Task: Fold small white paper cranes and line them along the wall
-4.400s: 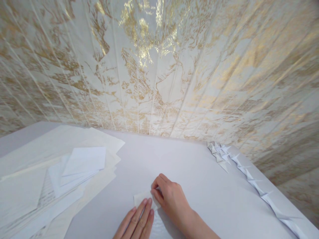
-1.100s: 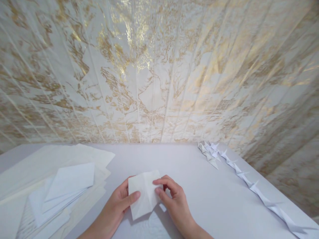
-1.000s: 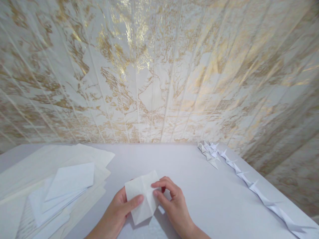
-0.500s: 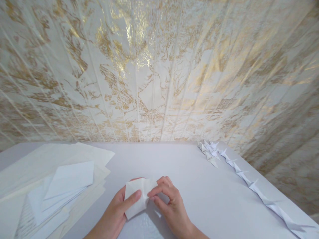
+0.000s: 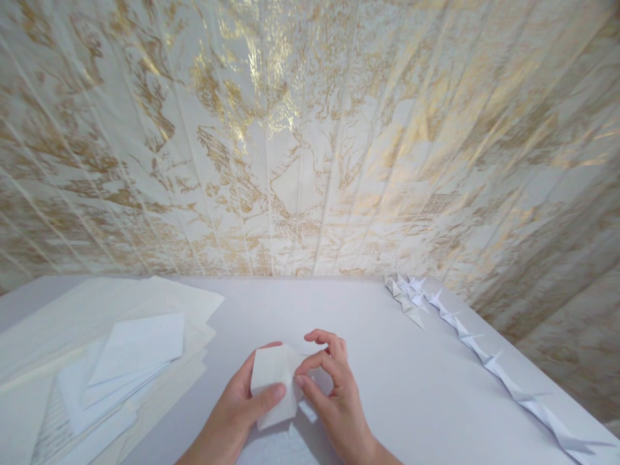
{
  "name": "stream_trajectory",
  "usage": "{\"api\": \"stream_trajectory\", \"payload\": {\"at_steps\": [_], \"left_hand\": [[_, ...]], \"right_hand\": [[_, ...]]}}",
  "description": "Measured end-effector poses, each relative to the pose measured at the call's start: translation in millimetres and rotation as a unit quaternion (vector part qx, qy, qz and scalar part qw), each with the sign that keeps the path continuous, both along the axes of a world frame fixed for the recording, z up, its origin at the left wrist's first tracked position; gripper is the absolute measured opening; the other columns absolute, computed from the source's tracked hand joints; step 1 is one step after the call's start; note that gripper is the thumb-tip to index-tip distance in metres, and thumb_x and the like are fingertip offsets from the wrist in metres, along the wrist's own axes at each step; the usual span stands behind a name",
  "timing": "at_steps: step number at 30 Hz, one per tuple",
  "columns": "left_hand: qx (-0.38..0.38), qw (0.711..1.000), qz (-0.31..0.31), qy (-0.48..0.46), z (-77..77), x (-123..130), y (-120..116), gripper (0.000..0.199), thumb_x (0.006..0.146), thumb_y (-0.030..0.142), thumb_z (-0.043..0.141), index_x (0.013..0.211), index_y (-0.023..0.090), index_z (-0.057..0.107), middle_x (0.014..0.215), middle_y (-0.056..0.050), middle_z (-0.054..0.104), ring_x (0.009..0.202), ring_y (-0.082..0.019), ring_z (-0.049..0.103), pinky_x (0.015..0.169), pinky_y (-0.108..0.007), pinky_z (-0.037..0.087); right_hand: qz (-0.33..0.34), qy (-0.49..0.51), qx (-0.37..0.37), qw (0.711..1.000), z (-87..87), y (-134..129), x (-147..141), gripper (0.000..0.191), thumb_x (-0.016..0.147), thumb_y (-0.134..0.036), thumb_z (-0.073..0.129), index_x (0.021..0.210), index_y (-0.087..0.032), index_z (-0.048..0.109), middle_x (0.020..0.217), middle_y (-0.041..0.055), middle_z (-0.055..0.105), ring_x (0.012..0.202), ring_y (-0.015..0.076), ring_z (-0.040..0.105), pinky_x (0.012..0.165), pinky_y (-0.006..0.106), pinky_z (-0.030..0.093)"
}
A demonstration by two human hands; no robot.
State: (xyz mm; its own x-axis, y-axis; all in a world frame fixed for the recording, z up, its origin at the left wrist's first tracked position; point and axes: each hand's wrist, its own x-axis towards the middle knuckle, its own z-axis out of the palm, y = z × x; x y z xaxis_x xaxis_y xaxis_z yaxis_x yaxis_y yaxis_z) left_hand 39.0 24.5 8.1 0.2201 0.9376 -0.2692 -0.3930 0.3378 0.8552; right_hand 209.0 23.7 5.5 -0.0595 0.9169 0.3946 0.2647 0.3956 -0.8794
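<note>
A folded white paper is held above the table's near middle. My left hand grips its left side, the thumb lying across the front and the other fingers mostly hidden behind. At the paper's right edge, my right hand pinches with thumb and index finger, while its other fingers curl above. Some white paper shows just below and between the hands; its exact shape is hard to make out.
Large cream sheets and smaller white folded papers lie at the left of the white table. Several pointed folded paper pieces line the right edge, others cluster at the back right. A gold-patterned curtain hangs behind.
Both hands have shifted slightly right, and the paper has turned a little in my left hand. My right hand's upper fingers have lifted and spread from the pinch.
</note>
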Motion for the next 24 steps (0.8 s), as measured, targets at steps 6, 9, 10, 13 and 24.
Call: {"api": "stream_trajectory", "payload": {"at_steps": [6, 9, 10, 13, 24], "left_hand": [[0.002, 1.0, 0.002, 0.009, -5.4, 0, -1, 0.085, 0.058, 0.044, 0.09, 0.129, 0.021, 0.05, 0.093, -0.004, 0.07, 0.08, -0.021, 0.063, 0.07, -0.027, 0.048], [-0.002, 1.0, -0.007, 0.017, -3.8, 0, -1, 0.088, 0.058, 0.044, 0.09, 0.132, 0.02, 0.049, 0.092, -0.003, 0.069, 0.078, -0.019, 0.062, 0.068, -0.025, 0.046], [-0.005, 1.0, -0.008, 0.02, -2.8, 0, -2, 0.088, 0.057, 0.044, 0.09, 0.132, 0.02, 0.049, 0.093, -0.004, 0.069, 0.078, -0.019, 0.062, 0.068, -0.025, 0.046], [-0.01, 1.0, 0.008, 0.02, 1.0, 1, -3, 0.083, 0.058, 0.045, 0.089, 0.129, 0.021, 0.054, 0.094, -0.004, 0.07, 0.081, -0.021, 0.063, 0.072, -0.026, 0.046], [-0.005, 1.0, 0.017, -0.016, 11.7, 2, -6, 0.07, 0.065, 0.043, 0.086, 0.126, 0.022, 0.059, 0.102, -0.006, 0.072, 0.09, -0.024, 0.065, 0.078, -0.03, 0.048]], "right_hand": [[0.031, -0.022, 0.038, 0.999, 1.4, 0, -3, 0.01, 0.085, -0.016, 0.062, 0.08, -0.025, 0.063, 0.077, 0.0002, 0.063, 0.082, 0.0201, 0.054, 0.082, 0.036, 0.036], [0.033, -0.025, 0.041, 0.998, 2.7, -1, -5, 0.012, 0.085, -0.015, 0.061, 0.078, -0.025, 0.062, 0.076, -0.0004, 0.062, 0.08, 0.0193, 0.054, 0.079, 0.035, 0.036], [0.03, -0.025, 0.039, 0.998, 3.1, -1, -5, 0.013, 0.085, -0.015, 0.061, 0.077, -0.025, 0.061, 0.076, -0.0009, 0.062, 0.08, 0.019, 0.054, 0.08, 0.035, 0.035], [0.026, -0.029, 0.041, 0.998, 4.5, -2, -6, 0.013, 0.084, -0.013, 0.061, 0.076, -0.023, 0.059, 0.076, -0.0012, 0.061, 0.079, 0.0187, 0.054, 0.083, 0.036, 0.036], [0.061, -0.02, 0.054, 0.997, 0.7, -5, -5, 0.009, 0.086, -0.015, 0.059, 0.084, -0.023, 0.062, 0.091, 0.0031, 0.061, 0.091, 0.0212, 0.053, 0.087, 0.037, 0.037]]}}
